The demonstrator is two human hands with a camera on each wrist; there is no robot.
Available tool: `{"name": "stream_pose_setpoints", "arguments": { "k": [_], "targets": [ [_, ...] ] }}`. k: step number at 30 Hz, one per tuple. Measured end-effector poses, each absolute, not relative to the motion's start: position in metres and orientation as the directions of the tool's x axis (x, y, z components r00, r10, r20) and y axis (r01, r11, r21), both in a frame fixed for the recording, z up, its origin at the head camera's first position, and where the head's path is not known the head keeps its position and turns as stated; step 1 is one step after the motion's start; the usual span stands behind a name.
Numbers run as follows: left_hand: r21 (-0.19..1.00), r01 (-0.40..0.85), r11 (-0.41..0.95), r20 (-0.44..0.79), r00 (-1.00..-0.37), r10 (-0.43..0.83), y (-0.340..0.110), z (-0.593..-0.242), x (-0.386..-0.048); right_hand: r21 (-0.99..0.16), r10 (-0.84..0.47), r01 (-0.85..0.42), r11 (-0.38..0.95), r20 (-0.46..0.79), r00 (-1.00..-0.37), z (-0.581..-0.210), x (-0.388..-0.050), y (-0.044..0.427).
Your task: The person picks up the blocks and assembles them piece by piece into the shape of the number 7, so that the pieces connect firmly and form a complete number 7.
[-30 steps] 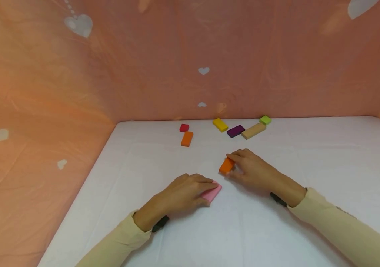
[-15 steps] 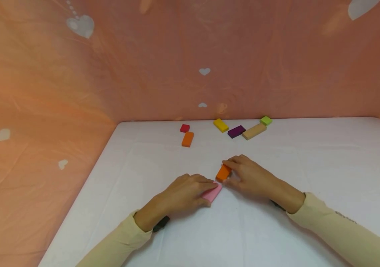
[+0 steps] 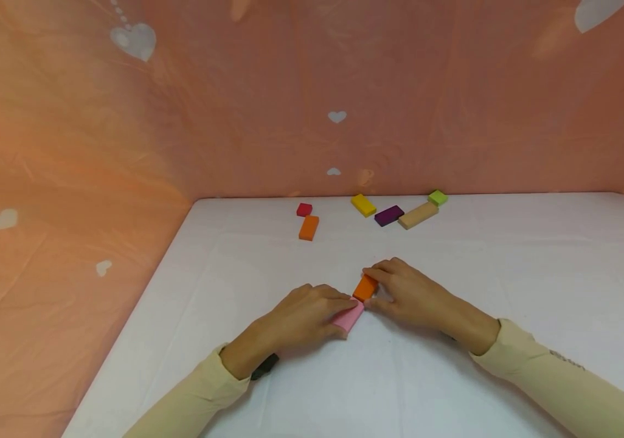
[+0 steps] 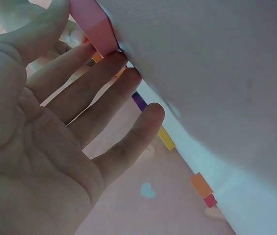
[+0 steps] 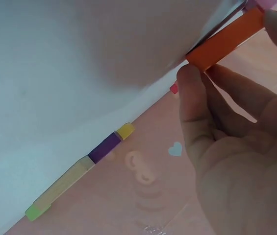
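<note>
At left, we see the left hand (image 3: pixel 302 313), its grip clamped on the pink block (image 3: pixel 349 319) near the middle of the table (image 3: pixel 257 261); we suppose this steadies it against a push. Beyond this hand, towards the far edge, lie the red block (image 3: pixel 304 210) and the loose orange block (image 3: pixel 309 228), just beside each other. The yellow block (image 3: pixel 364 205) is nearer to that edge. Next, the right hand (image 3: pixel 413 293) has its grip clamped on the held orange block (image 3: pixel 365 288), whose end meets the pink one's corner; the pinch at its ends probably lets the hand direct it. Behind, the purple (image 3: pixel 389 215), tan (image 3: pixel 418 215) and green (image 3: pixel 438 198) blocks lie by the far edge, which, we judge, leaves the hands room.
</note>
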State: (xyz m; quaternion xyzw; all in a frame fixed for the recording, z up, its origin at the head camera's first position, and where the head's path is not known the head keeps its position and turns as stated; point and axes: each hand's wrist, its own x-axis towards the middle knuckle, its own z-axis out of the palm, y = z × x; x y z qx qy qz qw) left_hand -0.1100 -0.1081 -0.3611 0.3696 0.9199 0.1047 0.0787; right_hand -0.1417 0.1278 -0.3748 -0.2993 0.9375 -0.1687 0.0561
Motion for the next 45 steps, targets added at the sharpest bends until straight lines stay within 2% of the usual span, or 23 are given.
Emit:
{"name": "stream_pose_setpoints", "arguments": {
  "k": [19,30,37,45],
  "targets": [
    [0.261,0.642,0.721,-0.087,-0.728,0.680,-0.108,-0.362,-0.110,-0.346,-0.595,-0.565,0.749,0.026,-0.804,-0.373,-0.142,0.126],
    [0.277,0.674,0.685,-0.075,-0.696,0.714,-0.109,-0.363,-0.113,-0.333,-0.607,-0.582,0.742,0.034,-0.794,-0.374,-0.144,0.128],
    [0.283,0.669,0.687,-0.090,-0.695,0.713,-0.109,-0.365,-0.114,-0.298,-0.633,-0.630,0.717,0.100,-0.768,-0.372,-0.151,0.135],
    [0.292,0.660,0.692,-0.098,-0.699,0.708,-0.110,-0.365,-0.114,-0.251,-0.597,-0.620,0.743,0.170,-0.784,-0.366,-0.172,0.148]
  ]
}}
